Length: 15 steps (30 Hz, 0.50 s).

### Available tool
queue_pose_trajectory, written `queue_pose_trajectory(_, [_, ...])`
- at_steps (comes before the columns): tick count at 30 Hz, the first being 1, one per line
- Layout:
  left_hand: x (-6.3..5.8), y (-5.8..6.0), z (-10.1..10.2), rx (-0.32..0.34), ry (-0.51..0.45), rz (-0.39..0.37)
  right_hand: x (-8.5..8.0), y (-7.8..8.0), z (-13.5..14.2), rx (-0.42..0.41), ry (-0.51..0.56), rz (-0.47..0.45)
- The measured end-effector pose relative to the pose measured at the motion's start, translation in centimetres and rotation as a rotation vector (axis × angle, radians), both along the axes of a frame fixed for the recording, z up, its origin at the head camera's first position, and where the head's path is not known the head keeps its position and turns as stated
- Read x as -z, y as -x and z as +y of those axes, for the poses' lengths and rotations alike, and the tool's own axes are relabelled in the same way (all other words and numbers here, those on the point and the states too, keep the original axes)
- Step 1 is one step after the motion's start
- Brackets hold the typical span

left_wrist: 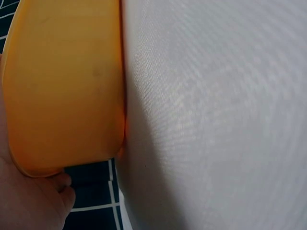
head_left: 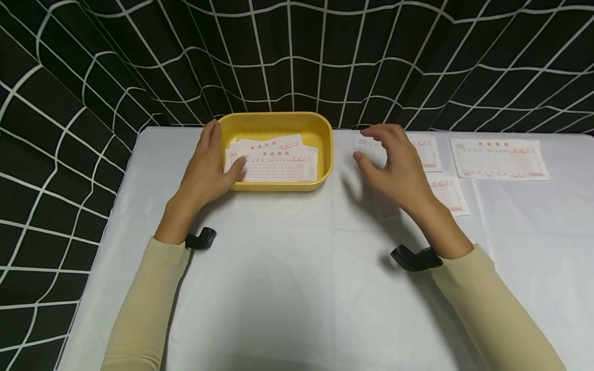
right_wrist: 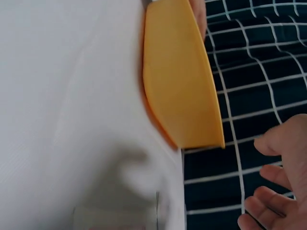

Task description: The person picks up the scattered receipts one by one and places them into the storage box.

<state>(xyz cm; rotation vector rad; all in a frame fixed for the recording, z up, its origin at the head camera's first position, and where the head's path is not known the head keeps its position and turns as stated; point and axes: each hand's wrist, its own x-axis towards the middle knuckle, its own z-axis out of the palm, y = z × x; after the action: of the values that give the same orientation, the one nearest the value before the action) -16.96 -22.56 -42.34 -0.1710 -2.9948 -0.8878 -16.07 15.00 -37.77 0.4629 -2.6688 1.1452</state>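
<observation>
At the back of the table stands a yellow plastic tray (head_left: 326, 152) holding several receipt slips (head_left: 278, 169), white with red print, loosely overlapping. My left hand (head_left: 201, 167) grips the tray's left end, thumb over the near rim and fingers along the outer side. In the left wrist view the tray's wall (left_wrist: 62, 86) hides part of that hand. Right of the tray, my right hand (head_left: 398, 167) hovers with fingers spread and holds nothing. Beneath it lie an upper receipt slip (head_left: 429, 154) and a lower receipt slip (head_left: 450, 195), both partly covered by the hand.
Farther right another receipt slip (head_left: 500, 159) lies flat on the white tablecloth (head_left: 278, 268). A dark cloth with a white grid (head_left: 306, 56) hangs behind the table and along its left side. Black wrist straps (head_left: 417, 258) sit at both cuffs.
</observation>
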Motion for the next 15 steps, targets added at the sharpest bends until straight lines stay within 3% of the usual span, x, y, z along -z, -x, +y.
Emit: queue_pose_trajectory(15, [0.0,0.1,-0.1,0.003,0.009,0.012,1.6,-2.5,4.0,0.035,0.029,0.013])
